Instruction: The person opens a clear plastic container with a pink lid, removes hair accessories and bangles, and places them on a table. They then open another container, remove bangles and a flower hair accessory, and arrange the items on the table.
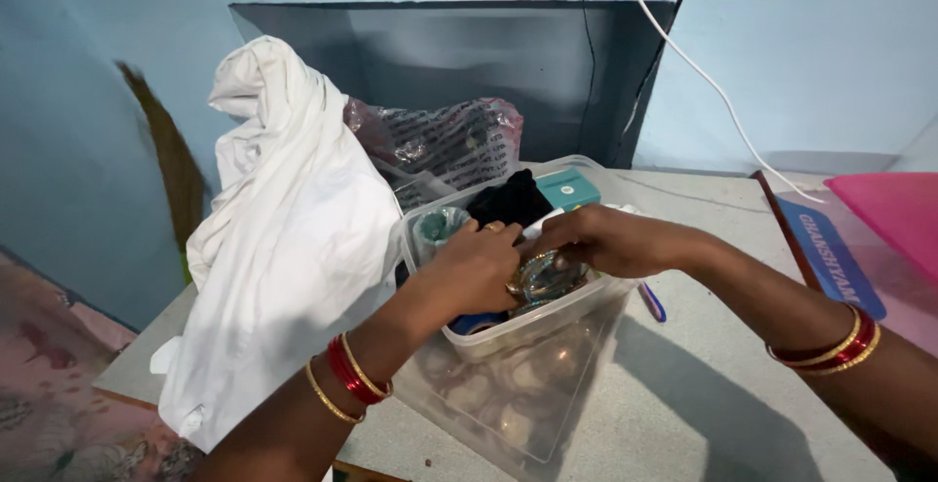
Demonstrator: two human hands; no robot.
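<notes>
A clear plastic box (508,331) stands on a grey table (703,404). Both hands reach into its top. My left hand (479,267) and my right hand (601,238) together grip a shiny round metallic object (547,275) inside the box. Behind them in the box lie a black cloth (510,199), a small teal box (569,187) and a bluish wrapped item (440,223). Red and gold bangles circle both wrists. What lies deeper in the box is hidden by the hands.
A white cloth heap (283,238) is piled on the table's left side. A printed plastic bag (445,140) stands behind the box. A pink lid (894,213) lies at the right edge, a pen (652,301) beside the box, a white cable (703,72) on the wall.
</notes>
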